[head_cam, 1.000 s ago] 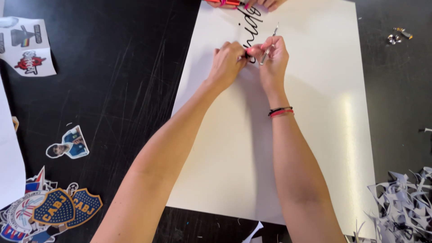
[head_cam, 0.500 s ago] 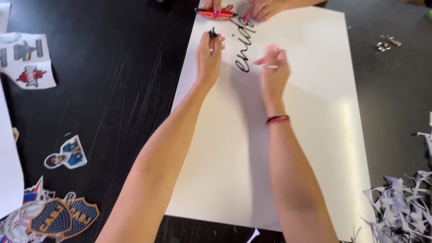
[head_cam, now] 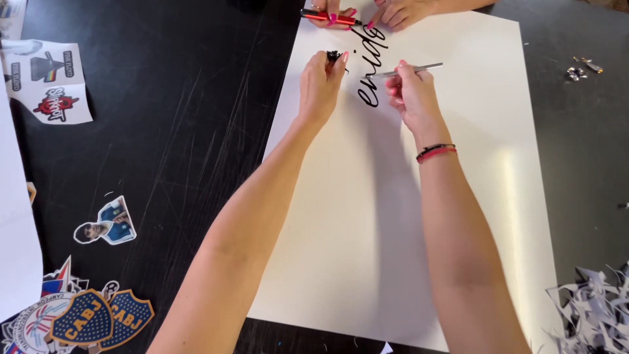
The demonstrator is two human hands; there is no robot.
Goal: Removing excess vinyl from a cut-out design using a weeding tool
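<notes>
A silver pen (head_cam: 414, 68) is pinched in the right hand (head_cam: 411, 95) over the white poster sheet (head_cam: 458, 196). The left hand (head_cam: 321, 85) grips a small black cap (head_cam: 333, 56) beside black lettering (head_cam: 370, 69). The sheet lies on the dark desk (head_cam: 183, 131).

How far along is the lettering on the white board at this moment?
Done: a short run of black cursive lettering near the far end of the white board. In hand: the right hand holds a slim silver pen beside the letters; the left hand pinches a small black piece, possibly a cap. Left: most of the board is bare.
</notes>
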